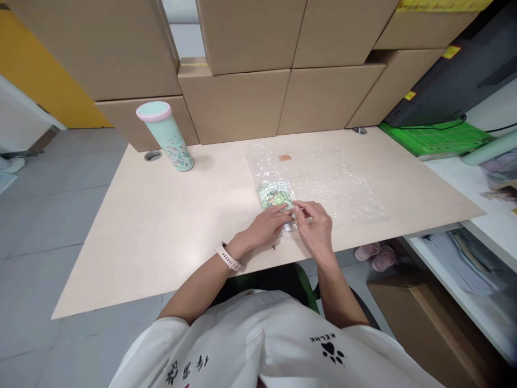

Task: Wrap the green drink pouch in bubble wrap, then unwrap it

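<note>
A sheet of clear bubble wrap lies spread on the table, with a small orange mark near its far edge. At its near left part sits a green, round-patterned item, partly covered by the clear film; its exact kind I cannot make out. My left hand, with a pale band on its wrist, rests on the near side of this item, fingers stretched out. Close beside it, my right hand has thumb and forefinger pinched together at the bubble wrap by the item's right side. The fingertips of both hands nearly meet.
A mint tumbler with a pink rim stands at the back left. Stacked cardboard boxes line the table's far edge. To the right are a green crate and a white shelf. Pink slippers lie on the floor.
</note>
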The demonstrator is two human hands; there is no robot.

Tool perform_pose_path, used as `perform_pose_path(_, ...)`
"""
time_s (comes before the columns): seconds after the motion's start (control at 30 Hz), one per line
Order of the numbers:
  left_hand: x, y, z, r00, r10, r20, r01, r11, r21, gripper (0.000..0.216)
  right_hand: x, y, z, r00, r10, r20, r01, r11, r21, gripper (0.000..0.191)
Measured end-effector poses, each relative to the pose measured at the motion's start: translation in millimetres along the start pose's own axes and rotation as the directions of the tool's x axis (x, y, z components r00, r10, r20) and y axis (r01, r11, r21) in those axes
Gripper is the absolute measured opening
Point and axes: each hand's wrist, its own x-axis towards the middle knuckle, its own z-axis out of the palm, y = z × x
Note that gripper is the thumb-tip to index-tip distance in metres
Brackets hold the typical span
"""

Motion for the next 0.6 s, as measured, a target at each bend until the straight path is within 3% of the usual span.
perform_pose_path(0.07,1.6,1.2,0.2,1.0,0.022,-0.006,-0.022,0.999,-0.029,0.038,0.8,-4.0,6.3,0.995,-0.055,0.085,0.053,0.998,0.024,0.033)
perform_pose_path(0.13,1.8,3.9,0.4,0.999,0.033,-0.016,-0.034,0.998,-0.055,0.035,3.4,-0.9,13.9,0.994,-0.057,0.097,0.06,0.998,-0.027,0.036)
perform_pose_path(0.23,-1.2,9.3,-0.9,0.979,-0.091,-0.183,0.069,0.99,-0.125,0.035,7.0,10.2,22.7,0.997,-0.016,0.074,0.024,0.993,-0.117,0.038)
perform_pose_path(0.27,-2.5,10.5,-2.2,0.943,-0.179,-0.282,0.139,0.978,-0.153,0.035,7.5,13.4,24.4,0.997,-0.004,0.077,0.014,0.99,-0.139,0.038)
perform_pose_path(0.37,-3.9,8.9,-8.0,0.75,-0.446,-0.488,0.341,0.893,-0.294,0.035,7.8,16.3,26.8,0.995,0.037,0.093,-0.019,0.982,-0.187,0.042)
perform_pose_path(0.4,-3.1,6.6,-9.9,0.699,-0.53,-0.48,0.38,0.844,-0.378,0.038,8.0,15.2,27.1,0.994,0.054,0.097,-0.034,0.981,-0.193,0.043)
perform_pose_path(0.47,-0.2,1.2,-11.8,0.641,-0.682,-0.352,0.415,0.694,-0.589,0.051,9.4,11.5,27.4,0.99,0.088,0.109,-0.069,0.982,-0.174,0.046)
perform_pose_path(0.53,2.6,-2.2,-10.8,0.63,-0.749,-0.205,0.39,0.533,-0.75,0.06,12.1,7.8,27.8,0.985,0.105,0.135,-0.089,0.989,-0.121,0.048)
perform_pose_path(0.6,3.4,-1.3,-7.8,0.659,-0.73,-0.182,0.302,0.478,-0.825,0.065,15.3,5.3,28.3,0.979,0.108,0.174,-0.102,0.994,-0.043,0.051)
